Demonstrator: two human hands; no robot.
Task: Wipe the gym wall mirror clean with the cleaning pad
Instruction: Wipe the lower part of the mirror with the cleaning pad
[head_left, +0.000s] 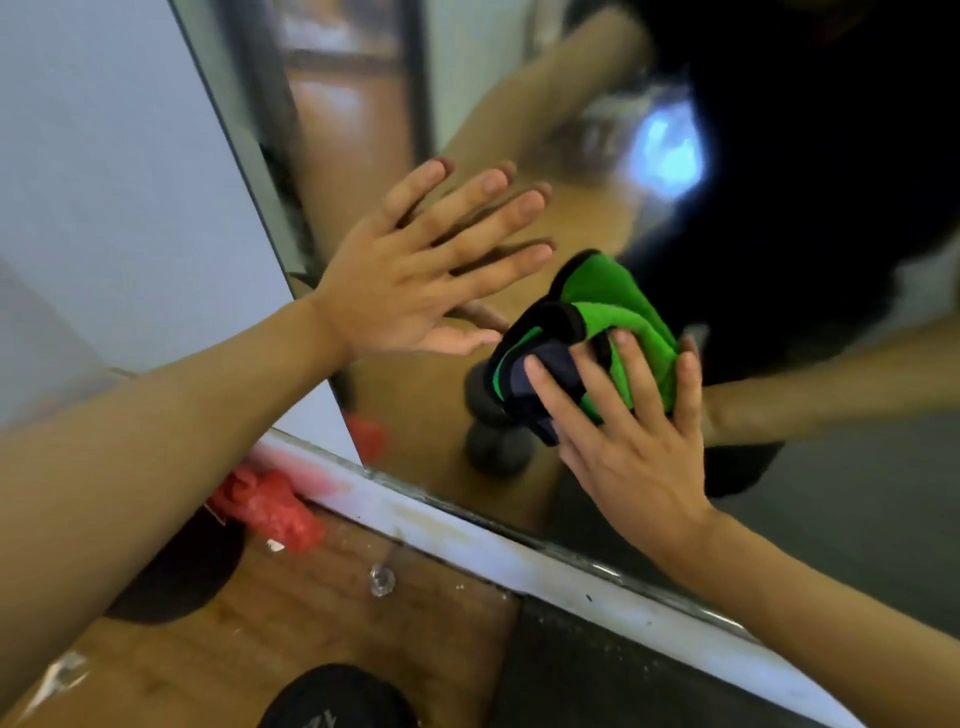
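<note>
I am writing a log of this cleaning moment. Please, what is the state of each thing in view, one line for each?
Left hand: fingers straight and spread, flat on the mirror.
Right hand: fingers straight, pressing the pad on the glass.
Pad: crumpled, green and dark, against the mirror.
Mirror: upright on the wall, reflecting the arms.
Red thing: lies on the floor by the mirror's base.

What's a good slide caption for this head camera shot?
Right hand presses green cleaning pad on the mirror; left hand braces flat.
</note>
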